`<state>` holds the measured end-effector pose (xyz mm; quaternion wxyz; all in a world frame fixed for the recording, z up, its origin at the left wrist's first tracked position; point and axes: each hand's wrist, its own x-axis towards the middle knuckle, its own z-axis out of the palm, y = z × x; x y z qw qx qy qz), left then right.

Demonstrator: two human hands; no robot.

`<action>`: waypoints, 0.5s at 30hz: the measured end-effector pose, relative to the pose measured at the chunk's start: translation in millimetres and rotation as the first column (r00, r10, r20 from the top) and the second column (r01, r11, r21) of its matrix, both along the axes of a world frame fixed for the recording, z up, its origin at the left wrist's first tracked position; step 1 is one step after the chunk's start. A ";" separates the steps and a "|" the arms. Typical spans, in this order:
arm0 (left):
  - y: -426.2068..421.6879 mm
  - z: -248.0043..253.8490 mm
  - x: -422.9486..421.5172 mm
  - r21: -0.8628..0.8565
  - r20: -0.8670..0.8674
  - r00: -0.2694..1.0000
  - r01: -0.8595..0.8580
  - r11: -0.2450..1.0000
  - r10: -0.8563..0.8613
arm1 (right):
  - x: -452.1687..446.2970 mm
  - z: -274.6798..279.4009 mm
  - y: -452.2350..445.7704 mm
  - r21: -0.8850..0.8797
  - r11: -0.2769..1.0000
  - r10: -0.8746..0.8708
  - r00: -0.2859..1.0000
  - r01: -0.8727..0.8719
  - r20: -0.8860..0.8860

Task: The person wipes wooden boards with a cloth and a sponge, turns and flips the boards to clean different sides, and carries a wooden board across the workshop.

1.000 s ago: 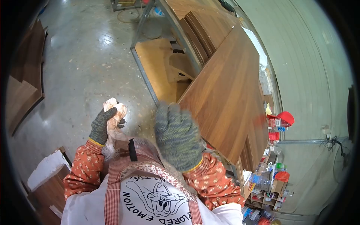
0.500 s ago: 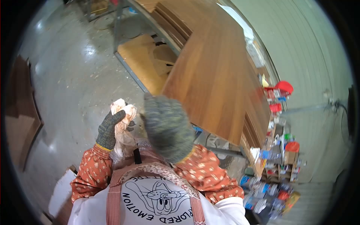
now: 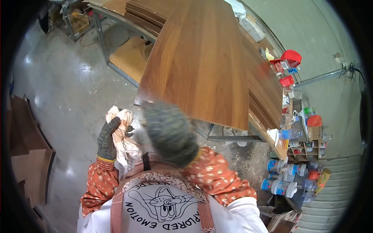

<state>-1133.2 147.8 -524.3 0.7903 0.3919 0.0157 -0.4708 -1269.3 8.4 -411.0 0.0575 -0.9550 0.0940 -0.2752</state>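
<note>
Gripping the cloth [image 3: 126,143] looks to be the step in hand. At far left, brown boards [image 3: 31,159] lie well apart from the hands, with bare floor [image 3: 74,89] between. Next comes the left hand [image 3: 108,139], gloved and closed round the cloth, its thumb laid across the upper part and dark fingertips showing on the far side. The cloth sits in front of the apron [image 3: 117,206], over the floor as seen from above. Then comes the right hand [image 3: 169,132], gloved too, raised in front of the body and apart from the left. It is blurred, so I cannot tell how its fingers are set, whether it holds anything, or whether it touches the panel [image 3: 202,62] beyond it. In my judgement, any next move calls for a sure hold on the loose cloth and care around the panel's near edge.

As for looks, the cloth is off-white, bunched and creased, with pinkish-brown stains and a slack tail hanging towards the apron. It should fold and slip easily. The panel is flat and brown, with wood grain along it. Farther right are a stack [image 3: 265,109] and a red cap [image 3: 292,58].
</note>
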 end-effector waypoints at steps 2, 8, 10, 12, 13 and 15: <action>2.5 -9.2 4.8 -0.017 -0.018 1.000 -0.025 1.000 0.025 | -35.6 -9.8 -17.4 -0.014 0.998 -0.068 0.997 0.068 -0.032; 0.0 -22.5 1.4 -0.050 -0.107 0.994 -0.042 0.998 0.036 | -180.2 -7.0 -46.1 0.085 0.705 -0.705 0.709 0.704 -0.014; -6.7 -14.7 -9.8 -0.016 -0.096 0.995 -0.027 1.000 0.025 | -168.3 -0.1 -43.3 0.242 0.759 -0.645 0.747 0.604 0.162; -10.8 -11.6 -15.9 -0.017 -0.126 0.988 0.088 0.996 -0.089 | -145.1 21.0 -33.8 0.205 0.854 -0.517 0.828 0.479 0.217; -13.6 -6.0 -19.6 -0.002 -0.124 0.982 0.143 0.990 -0.142 | -123.6 32.3 -28.3 0.103 0.914 -0.405 0.900 0.393 0.160; -18.2 3.8 -25.9 0.023 -0.109 0.966 0.237 0.971 -0.233 | -90.9 18.7 -15.7 -0.009 0.959 -0.284 0.957 0.285 0.068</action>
